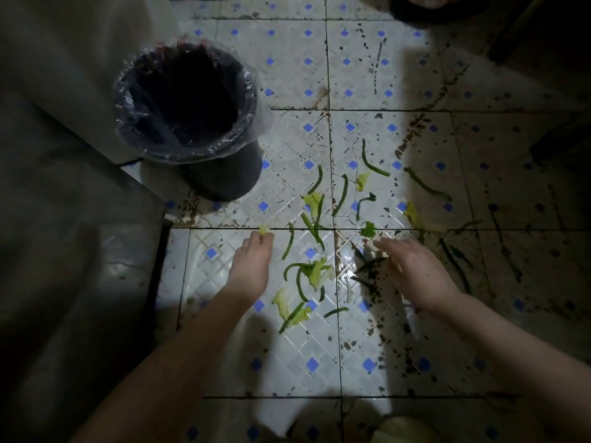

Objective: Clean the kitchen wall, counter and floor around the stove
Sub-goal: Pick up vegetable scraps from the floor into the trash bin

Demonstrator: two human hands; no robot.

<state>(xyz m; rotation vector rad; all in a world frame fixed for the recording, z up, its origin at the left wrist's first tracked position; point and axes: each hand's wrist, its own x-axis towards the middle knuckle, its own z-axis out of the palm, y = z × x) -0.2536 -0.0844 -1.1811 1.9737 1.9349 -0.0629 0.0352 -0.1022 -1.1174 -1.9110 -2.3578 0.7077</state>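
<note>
Green vegetable strips and pale lettuce scraps lie scattered over the white tiled floor with blue diamonds. My left hand pinches a small pale green scrap at its fingertips. My right hand is low over the floor to the right, fingers curled round a bunch of dark green strips. A curly green bit lies just beyond its fingertips. More strips lie in shadow at the right.
A dark waste bin lined with a clear plastic bag stands on the floor, back left of the scraps. A cabinet side fills the left. Dark stains and specks spatter the tiles, denser toward the right. A slipper toe shows at the bottom edge.
</note>
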